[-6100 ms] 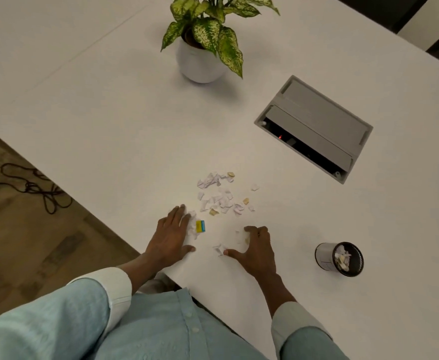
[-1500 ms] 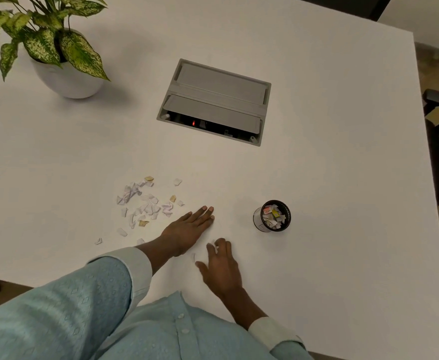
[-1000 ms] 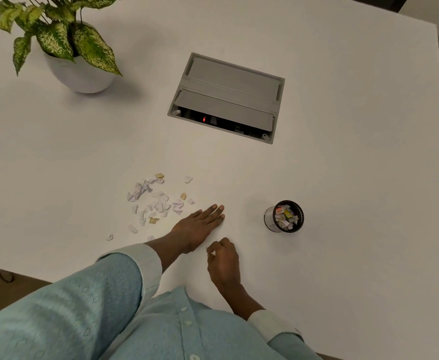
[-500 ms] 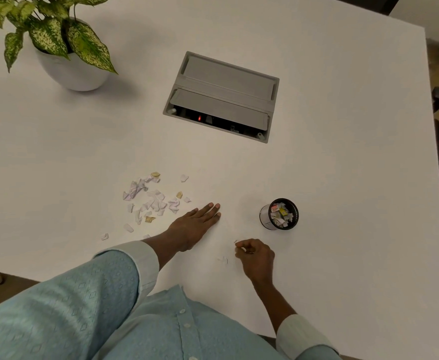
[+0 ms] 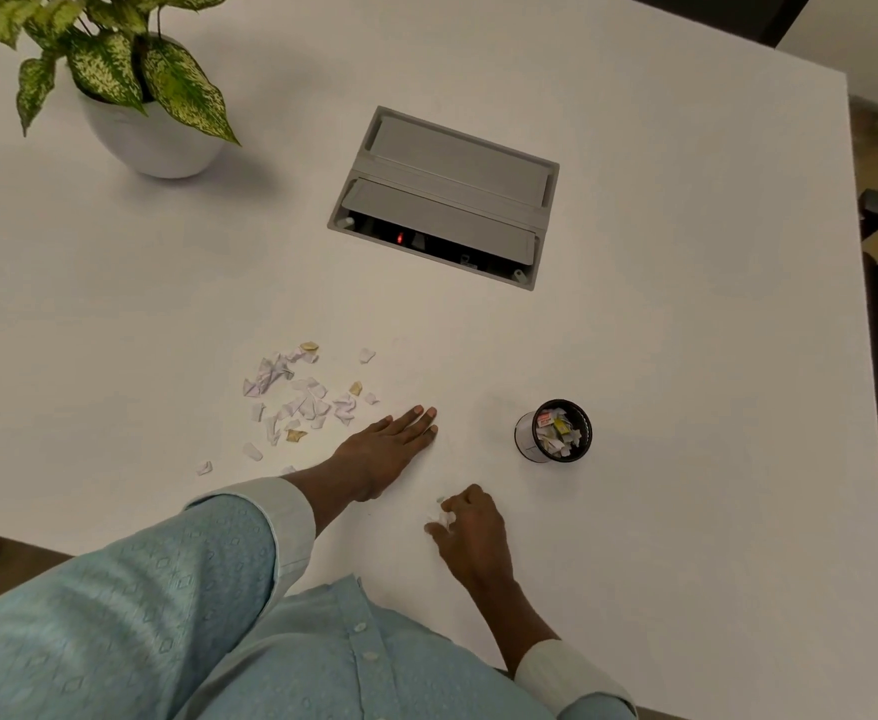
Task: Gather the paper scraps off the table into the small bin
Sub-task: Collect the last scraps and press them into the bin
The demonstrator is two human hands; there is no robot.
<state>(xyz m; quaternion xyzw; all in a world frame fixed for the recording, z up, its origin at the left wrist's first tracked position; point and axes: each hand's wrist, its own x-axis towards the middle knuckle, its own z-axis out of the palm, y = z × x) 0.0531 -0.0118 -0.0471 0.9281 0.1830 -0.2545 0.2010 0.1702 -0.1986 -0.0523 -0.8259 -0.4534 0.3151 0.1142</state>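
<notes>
Pinching a few white bits (image 5: 444,519) in the curled right hand (image 5: 470,532), lower centre. Pressing the left hand (image 5: 390,444) flat, fingers straight, on the table (image 5: 686,356) just up-left. Partly done, seemingly: small bin (image 5: 554,431), right of centre, holding scraps already. Left to gather: paper scraps (image 5: 302,402) strewn left of centre, strays below.

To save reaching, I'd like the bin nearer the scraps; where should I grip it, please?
Grip the bin by its round wall, from the near side. It stands upright with scraps inside, so a side hold keeps it level. The right hand is nearest but pinches scraps.
</notes>
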